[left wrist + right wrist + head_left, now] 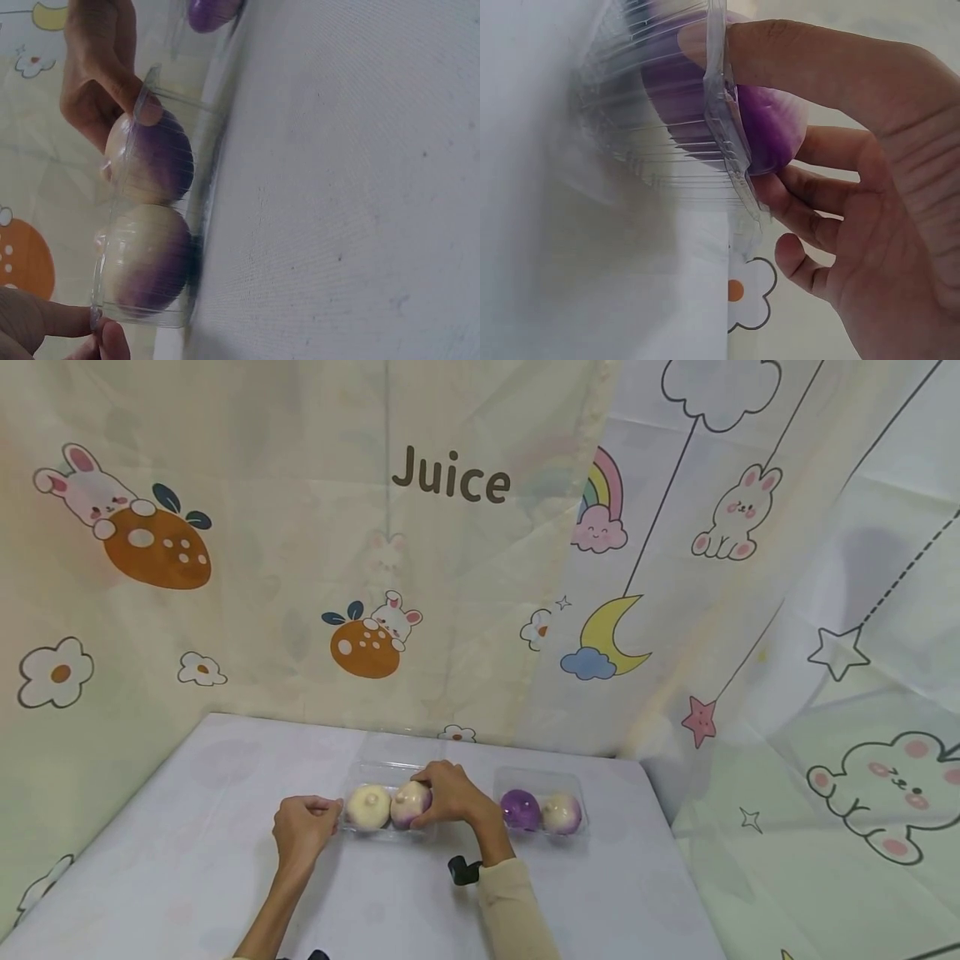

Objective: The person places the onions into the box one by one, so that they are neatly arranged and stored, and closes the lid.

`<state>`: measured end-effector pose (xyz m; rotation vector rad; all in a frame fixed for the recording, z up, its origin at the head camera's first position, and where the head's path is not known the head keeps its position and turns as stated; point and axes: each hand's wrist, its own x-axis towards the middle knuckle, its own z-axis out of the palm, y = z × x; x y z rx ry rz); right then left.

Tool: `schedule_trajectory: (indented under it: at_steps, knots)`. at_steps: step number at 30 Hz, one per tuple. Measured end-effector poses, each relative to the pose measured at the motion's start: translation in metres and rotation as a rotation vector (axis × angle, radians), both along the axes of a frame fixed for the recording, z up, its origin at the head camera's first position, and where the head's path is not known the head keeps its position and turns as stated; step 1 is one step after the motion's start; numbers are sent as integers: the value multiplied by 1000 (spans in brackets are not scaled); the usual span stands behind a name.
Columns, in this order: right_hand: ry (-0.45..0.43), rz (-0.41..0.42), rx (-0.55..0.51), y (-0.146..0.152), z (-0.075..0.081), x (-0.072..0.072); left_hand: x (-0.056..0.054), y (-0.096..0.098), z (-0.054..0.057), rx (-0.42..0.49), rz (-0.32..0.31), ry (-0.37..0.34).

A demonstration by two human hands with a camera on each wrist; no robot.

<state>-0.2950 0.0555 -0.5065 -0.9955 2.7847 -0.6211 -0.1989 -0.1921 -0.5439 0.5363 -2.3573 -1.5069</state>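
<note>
A clear plastic box [378, 833] stands on the table with its lid folded back. Inside sit two round, glossy, turnip-like balls. The left ball [368, 808] looks pale from above and shows purple low down in the left wrist view; the right ball [409, 803] is white and purple with a small nub. My left hand [303, 828] pinches the box's left rim between thumb and finger. My right hand [457, 795] grips the right ball, the thumb [795, 56] reaching over the box rim and the other fingers on the far side.
To the right stands a second clear box [542, 777] with a deep purple ball [521, 811] and a white-and-purple ball [562, 815] in it. A white cloth covers the table [615, 893]. Behind hangs a printed curtain [285, 610] meeting the table's back edge.
</note>
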Motion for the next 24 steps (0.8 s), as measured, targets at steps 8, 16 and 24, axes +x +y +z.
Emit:
schedule_trajectory:
  at_steps: [8, 16, 24]
  knots:
    - [2, 1, 50, -4, 1, -2, -1, 0, -1, -10, 19, -9]
    - [13, 22, 95, -6, 7, -2, -1, 0, 0, -15, 13, -6]
    - [36, 14, 147, -6, 9, 1, -1, 0, 0, -15, 11, -4]
